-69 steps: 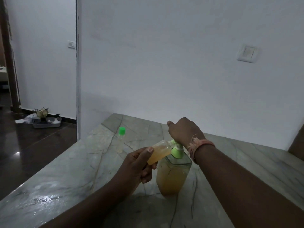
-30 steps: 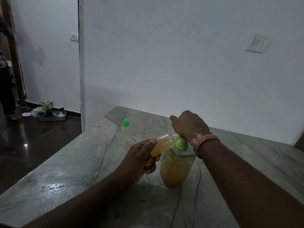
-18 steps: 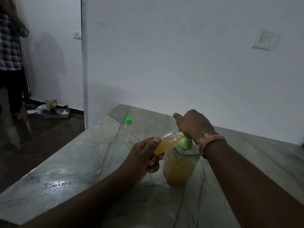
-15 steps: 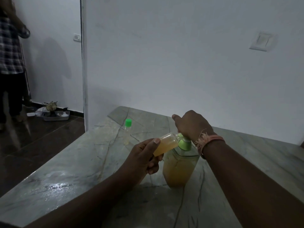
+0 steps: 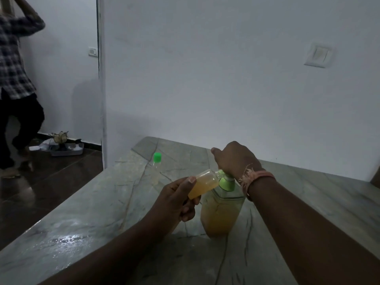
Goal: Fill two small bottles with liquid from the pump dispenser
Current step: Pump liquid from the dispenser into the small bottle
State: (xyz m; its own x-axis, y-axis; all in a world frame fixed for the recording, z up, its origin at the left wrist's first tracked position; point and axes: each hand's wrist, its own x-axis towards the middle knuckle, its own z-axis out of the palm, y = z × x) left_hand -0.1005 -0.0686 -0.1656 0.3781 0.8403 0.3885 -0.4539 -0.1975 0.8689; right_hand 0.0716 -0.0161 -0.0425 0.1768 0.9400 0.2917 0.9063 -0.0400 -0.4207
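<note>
My left hand (image 5: pixel 174 200) grips a small clear plastic bottle (image 5: pixel 203 183), mostly full; right hand (image 5: pixel 234 159) clenches the green pump dispenser (image 5: pixel 223 204). Green-capped bottle (image 5: pixel 157 161) looks empty.

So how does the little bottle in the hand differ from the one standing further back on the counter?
The held bottle is tilted, uncapped, its mouth at the pump spout, and largely full of amber liquid. The far bottle stands upright on the counter, wears a green cap, is untouched, and looks clear. Both are small and see-through.
</note>
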